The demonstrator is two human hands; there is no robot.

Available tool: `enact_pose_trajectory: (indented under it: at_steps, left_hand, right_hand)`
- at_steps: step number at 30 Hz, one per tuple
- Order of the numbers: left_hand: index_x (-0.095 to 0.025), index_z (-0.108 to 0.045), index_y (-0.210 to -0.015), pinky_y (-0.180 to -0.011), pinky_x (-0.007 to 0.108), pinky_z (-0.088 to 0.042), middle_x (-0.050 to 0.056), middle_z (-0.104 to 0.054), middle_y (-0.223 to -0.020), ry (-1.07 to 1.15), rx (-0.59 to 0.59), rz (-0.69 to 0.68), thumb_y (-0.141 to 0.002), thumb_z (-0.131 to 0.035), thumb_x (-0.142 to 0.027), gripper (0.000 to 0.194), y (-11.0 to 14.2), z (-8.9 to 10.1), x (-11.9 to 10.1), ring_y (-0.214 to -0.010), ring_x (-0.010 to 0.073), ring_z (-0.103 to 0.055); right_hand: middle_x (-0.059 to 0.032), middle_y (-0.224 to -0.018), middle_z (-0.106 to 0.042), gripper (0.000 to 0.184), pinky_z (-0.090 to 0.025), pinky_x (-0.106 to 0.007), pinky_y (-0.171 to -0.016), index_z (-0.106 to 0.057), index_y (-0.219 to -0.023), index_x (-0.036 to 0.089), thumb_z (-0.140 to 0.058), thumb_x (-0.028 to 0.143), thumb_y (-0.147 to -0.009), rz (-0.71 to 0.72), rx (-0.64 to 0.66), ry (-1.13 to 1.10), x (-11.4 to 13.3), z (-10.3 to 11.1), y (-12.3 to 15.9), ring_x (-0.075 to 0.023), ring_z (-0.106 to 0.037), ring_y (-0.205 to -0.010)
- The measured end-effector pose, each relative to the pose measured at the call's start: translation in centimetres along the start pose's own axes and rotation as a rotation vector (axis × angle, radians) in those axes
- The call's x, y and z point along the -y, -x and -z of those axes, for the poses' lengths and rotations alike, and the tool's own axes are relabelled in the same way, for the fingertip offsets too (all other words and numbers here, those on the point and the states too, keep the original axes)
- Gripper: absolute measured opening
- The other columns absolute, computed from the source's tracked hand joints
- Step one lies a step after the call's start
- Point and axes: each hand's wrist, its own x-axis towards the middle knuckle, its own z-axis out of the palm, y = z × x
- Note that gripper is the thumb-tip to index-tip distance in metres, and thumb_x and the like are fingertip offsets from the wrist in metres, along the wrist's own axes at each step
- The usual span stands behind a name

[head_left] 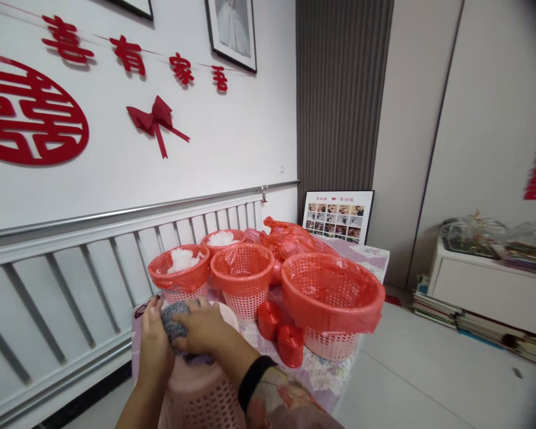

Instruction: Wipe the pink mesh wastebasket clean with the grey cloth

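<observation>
Both my hands grip a grey knitted cloth (pixel 173 320) over a pink lattice basket (pixel 203 396) that stands upside down in front of me. My left hand (pixel 154 345) closes on the cloth's left side. Over its right side my right hand (pixel 205 328) is folded, a black cuff at the wrist. Behind them a low table (pixel 370 256) carries several pink baskets lined with red plastic bags: two at the back (pixel 180 275) hold white stuff, one in the middle (pixel 242 277) and a large one (pixel 333 298) on the right look empty. Two red rolls (pixel 279 332) stand between the baskets.
A loose red plastic bag (pixel 290 235) lies at the table's back. A framed photo collage (pixel 338 215) leans on the wall behind. A white railing (pixel 93 274) runs along the left wall. At the right, a white cabinet (pixel 486 286) with stacked books (pixel 473 325) at its foot.
</observation>
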Motion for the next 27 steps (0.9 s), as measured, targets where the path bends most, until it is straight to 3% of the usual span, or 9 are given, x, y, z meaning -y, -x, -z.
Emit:
enact_pose_trajectory:
  at_steps: [3, 8, 13, 17, 20, 23, 27]
  left_hand:
    - [-0.011, -0.039, -0.146, -0.12, 0.043, -0.034, 0.02, -0.044, -0.154, 0.064, 0.001, 0.068, -0.095, -0.022, -0.064, 0.075, -0.1, -0.6, -0.4, -0.144, 0.0278, -0.042]
    - [-0.015, -0.041, -0.146, -0.122, 0.044, -0.03, 0.017, -0.048, -0.151, 0.067, -0.001, 0.093, -0.095, -0.028, -0.064, 0.072, -0.2, -0.7, -0.1, -0.143, 0.0269, -0.042]
    - [-0.015, -0.043, -0.145, -0.123, 0.045, -0.027, 0.017, -0.047, -0.153, 0.033, 0.002, 0.099, -0.095, -0.026, -0.063, 0.072, 0.1, -0.4, -0.7, -0.144, 0.0274, -0.04]
    - [-0.014, -0.045, -0.143, -0.123, 0.045, -0.027, 0.017, -0.048, -0.151, 0.016, 0.022, 0.088, -0.096, -0.024, -0.062, 0.071, 0.4, -0.3, -1.3, -0.144, 0.0275, -0.04]
    - [-0.014, -0.047, -0.142, -0.123, 0.044, -0.027, 0.017, -0.049, -0.151, 0.009, 0.044, 0.067, -0.096, -0.025, -0.061, 0.069, 0.3, -0.3, -1.1, -0.143, 0.0269, -0.041]
    - [-0.013, -0.048, -0.141, -0.124, 0.043, -0.025, 0.017, -0.049, -0.152, -0.008, 0.081, 0.045, -0.096, -0.027, -0.06, 0.068, -0.1, -0.6, -0.4, -0.145, 0.0267, -0.039]
    - [-0.011, -0.045, -0.144, -0.124, 0.043, -0.023, 0.018, -0.047, -0.153, -0.054, 0.138, 0.033, -0.095, -0.026, -0.059, 0.072, -0.3, -0.8, -0.2, -0.146, 0.0268, -0.037]
  right_hand:
    - [-0.012, -0.149, -0.05, 0.057, -0.041, -0.072, -0.099, -0.061, -0.135, 0.032, -0.067, 0.047, -0.08, -0.077, 0.011, 0.051, -0.4, 0.3, -1.4, -0.0431, -0.042, -0.136]
    - [-0.0143, -0.141, -0.058, 0.049, -0.047, -0.055, -0.101, -0.065, -0.131, 0.022, -0.063, 0.035, -0.084, -0.139, -0.042, 0.052, -3.3, 1.6, -0.8, -0.038, -0.049, -0.13]
    - [-0.0161, -0.131, -0.065, 0.039, -0.046, -0.047, -0.104, -0.071, -0.121, 0.017, -0.059, 0.025, -0.084, -0.168, -0.093, 0.043, -4.7, 3.1, 3.5, -0.0321, -0.059, -0.12]
    - [-0.0117, -0.133, -0.065, 0.037, -0.046, -0.042, -0.107, -0.071, -0.119, 0.02, -0.056, 0.021, -0.085, -0.162, -0.164, -0.051, -3.7, 3.4, 8.1, -0.0278, -0.06, -0.122]
    - [-0.0127, -0.136, -0.063, 0.035, -0.041, -0.049, -0.113, -0.073, -0.113, 0.018, -0.058, 0.019, -0.082, -0.158, -0.277, -0.145, -1.5, 1.7, 10.8, -0.0316, -0.055, -0.129]
    - [-0.0092, -0.139, -0.062, 0.035, -0.035, -0.058, -0.117, -0.073, -0.112, 0.023, -0.061, 0.02, -0.079, -0.104, -0.374, -0.208, 0.5, -1.7, 12.4, -0.0344, -0.047, -0.137]
    - [-0.0073, -0.155, -0.045, 0.043, -0.035, -0.062, -0.117, -0.064, -0.13, 0.029, -0.054, 0.022, -0.089, -0.049, -0.573, -0.274, 0.0, -7.3, 13.5, -0.0339, -0.029, -0.149]
